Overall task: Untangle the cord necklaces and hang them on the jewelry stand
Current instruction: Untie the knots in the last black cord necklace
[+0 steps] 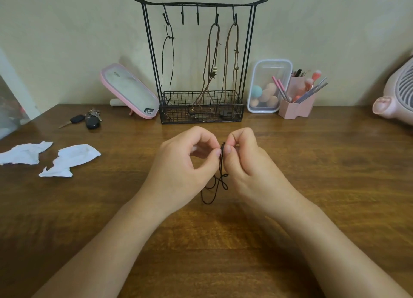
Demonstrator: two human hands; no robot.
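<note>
A black cord necklace (216, 187) hangs in tangled loops between my two hands above the wooden table (312, 174). My left hand (183, 163) pinches its top with thumb and forefinger. My right hand (245, 161) pinches the same spot from the other side. Behind them stands the black wire jewelry stand (202, 3) with a mesh basket at its base. On its hooks hang a black cord necklace (166, 60) at the left and two brown cord necklaces (211, 58) (232, 58) at the right. Two middle hooks are bare.
Left of the stand lean a pink mirror (128, 91) and lie car keys (86, 120). Two crumpled white tissues (51, 157) lie at the left. A clear box of sponges (268, 86), a pink brush holder (298, 101) and a pink fan (397, 96) stand right.
</note>
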